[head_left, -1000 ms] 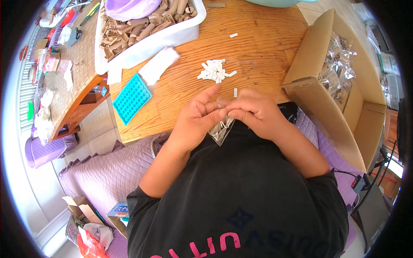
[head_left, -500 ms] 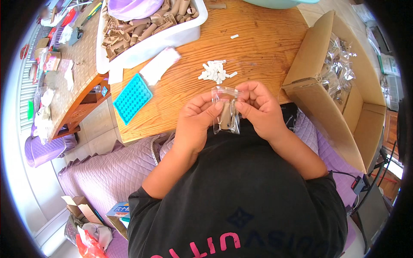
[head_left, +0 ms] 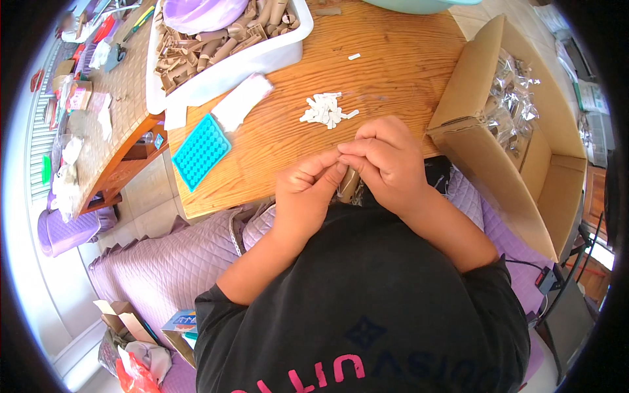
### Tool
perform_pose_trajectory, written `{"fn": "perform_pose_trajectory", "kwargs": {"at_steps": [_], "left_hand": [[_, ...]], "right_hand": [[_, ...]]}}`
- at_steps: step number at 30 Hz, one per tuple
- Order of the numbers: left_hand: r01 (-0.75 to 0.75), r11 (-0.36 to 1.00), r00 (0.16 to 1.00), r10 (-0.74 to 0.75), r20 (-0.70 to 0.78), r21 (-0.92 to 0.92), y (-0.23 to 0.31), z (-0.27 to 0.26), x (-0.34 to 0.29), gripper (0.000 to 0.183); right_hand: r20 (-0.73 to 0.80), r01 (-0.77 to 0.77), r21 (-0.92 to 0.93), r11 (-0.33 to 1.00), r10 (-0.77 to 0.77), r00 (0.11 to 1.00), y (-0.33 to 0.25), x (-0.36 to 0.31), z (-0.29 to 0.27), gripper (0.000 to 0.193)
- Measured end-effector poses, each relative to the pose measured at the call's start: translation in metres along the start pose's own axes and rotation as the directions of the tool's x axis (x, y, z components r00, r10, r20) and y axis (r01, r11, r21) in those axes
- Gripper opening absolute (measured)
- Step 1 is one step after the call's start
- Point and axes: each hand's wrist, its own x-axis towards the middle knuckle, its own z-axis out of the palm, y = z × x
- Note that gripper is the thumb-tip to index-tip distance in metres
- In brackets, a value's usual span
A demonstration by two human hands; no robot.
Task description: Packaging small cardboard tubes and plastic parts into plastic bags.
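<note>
Close to my chest at the table's near edge, both hands pinch the top of a small clear zip bag [head_left: 348,188] with a brown piece inside. My left hand [head_left: 306,187] is closed at the bag's left top corner. Fingertips of my right hand [head_left: 386,160] meet the left ones along the bag's top edge, hiding most of it. Only the lower part of the bag shows, below the fingers. Just beyond my hands lies a pile of small white strips [head_left: 324,110] on the wooden table [head_left: 386,72].
A white bin [head_left: 229,65] of brown plastic parts stands at the far left. Near it lie a teal dimpled mat [head_left: 202,152] and a white packet [head_left: 244,103]. On the right, an open cardboard box [head_left: 524,187] holds several filled clear bags [head_left: 514,98]. One strip [head_left: 354,57] lies apart.
My right hand has moved left along the bag's top, so the fingertips of both hands now meet. The bag's upper part, visible before, is now covered.
</note>
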Motion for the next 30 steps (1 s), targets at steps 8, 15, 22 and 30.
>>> {"fn": "perform_pose_trajectory", "kwargs": {"at_steps": [8, 15, 22, 30], "left_hand": [[-0.144, 0.939, 0.990, 0.138, 0.040, 0.313, 0.002, -0.001, -0.004, 0.014], [-0.014, 0.999, 0.994, 0.009, -0.112, -0.043, 0.008, -0.016, -0.004, 0.014], [-0.029, 1.000, 0.998, 0.029, -0.052, -0.006, 0.012, -0.012, -0.004, 0.012], [-0.045, 0.997, 0.999, 0.045, 0.011, -0.064, 0.014, -0.006, -0.004, 0.011]], "right_hand": [[-0.036, -0.244, 0.257, 0.935, 0.262, 0.964, 0.005, -0.009, 0.004, 0.008], [0.162, -0.477, 0.831, 0.284, 0.698, 0.697, 0.006, -0.011, -0.010, 0.012], [0.483, -0.716, 0.659, 0.229, 0.601, 0.637, -0.006, -0.020, -0.007, 0.013], [0.436, -0.648, 0.743, 0.168, 0.613, 0.659, -0.001, -0.030, -0.008, 0.006]]}}
